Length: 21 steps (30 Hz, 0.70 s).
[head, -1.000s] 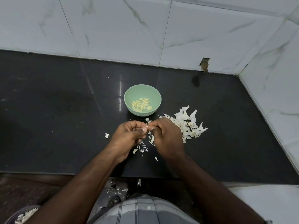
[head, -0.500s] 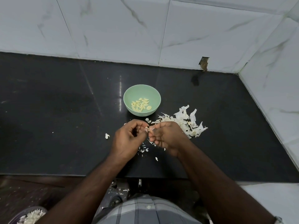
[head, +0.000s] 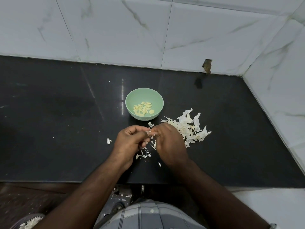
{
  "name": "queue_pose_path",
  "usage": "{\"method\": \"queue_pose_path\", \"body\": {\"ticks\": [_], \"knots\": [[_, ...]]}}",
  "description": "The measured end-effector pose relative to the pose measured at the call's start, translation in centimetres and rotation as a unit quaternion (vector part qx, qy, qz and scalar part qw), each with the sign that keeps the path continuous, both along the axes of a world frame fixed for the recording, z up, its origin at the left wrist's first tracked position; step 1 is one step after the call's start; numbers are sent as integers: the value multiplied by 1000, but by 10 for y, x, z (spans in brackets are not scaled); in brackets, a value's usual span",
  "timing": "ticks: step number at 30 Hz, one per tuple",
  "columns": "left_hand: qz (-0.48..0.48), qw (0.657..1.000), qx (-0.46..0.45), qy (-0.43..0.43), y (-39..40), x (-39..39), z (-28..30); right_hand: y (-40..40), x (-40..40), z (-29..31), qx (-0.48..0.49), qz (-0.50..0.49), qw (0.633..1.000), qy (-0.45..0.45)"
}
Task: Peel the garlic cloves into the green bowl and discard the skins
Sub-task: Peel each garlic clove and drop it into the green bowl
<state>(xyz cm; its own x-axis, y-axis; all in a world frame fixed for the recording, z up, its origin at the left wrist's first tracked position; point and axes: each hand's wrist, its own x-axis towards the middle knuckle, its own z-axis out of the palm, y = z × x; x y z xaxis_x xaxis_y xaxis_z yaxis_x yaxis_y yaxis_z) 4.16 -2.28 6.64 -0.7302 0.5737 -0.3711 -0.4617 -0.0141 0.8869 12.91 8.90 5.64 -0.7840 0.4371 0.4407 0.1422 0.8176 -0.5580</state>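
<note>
Where the two hands meet above the dark counter [head: 49, 129], just in front of the bowl [head: 132, 100]: left hand [head: 130, 142] and right hand [head: 168, 142] both curled, fingertips pressed together around something small. Held item almost wholly hidden by the fingers; a pale fleck visible at the pinch, clove or skin not distinguishable. Which hand actually grips it: cannot tell.

Bowl green, upright on counter, well back from the near edge. Inside: peeled cloves [head: 143, 109], pale yellow, loose on the bottom.

Skins [head: 189, 128] heaped on counter to the right of the bowl, just beside and partly behind the right hand. Smaller scraps [head: 145, 154] scattered beneath and between the hands. One stray flake [head: 108, 140] to the left of the left hand, apart from the rest.

Tiled wall [head: 115, 30] behind counter, white with grey veining, chipped gap [head: 207, 66] at its base toward the right corner. More white skins in a container [head: 30, 222] at lower left, below counter level, only partly in view.
</note>
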Motion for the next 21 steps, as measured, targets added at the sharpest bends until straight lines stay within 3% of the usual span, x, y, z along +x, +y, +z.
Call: {"method": "queue_pose_path", "body": {"ticks": [3,6,10,15,17,19,21], "knots": [[0,1000,4,-19,-1,0,0,0,0,0,5,6,1000,11],[6,999,-17,50,-2,-1,-2,-4,-4,7,-141,-38,988,-55],[5,977,-61,203,-3,-2,-5,-2,-10,13,-359,-94,924,-93],[-1,953,-101,284,-1,0,-7,-3,-13,19,-528,-109,838,-76],[5,953,-105,283,-1,0,-7,-4,-12,18,-515,-105,847,-72],[26,961,-96,259,-2,-2,-7,-1,-10,14,-422,-99,899,-67],[42,973,-76,216,-3,-4,-5,2,-8,11,-367,-89,924,-61]]}}
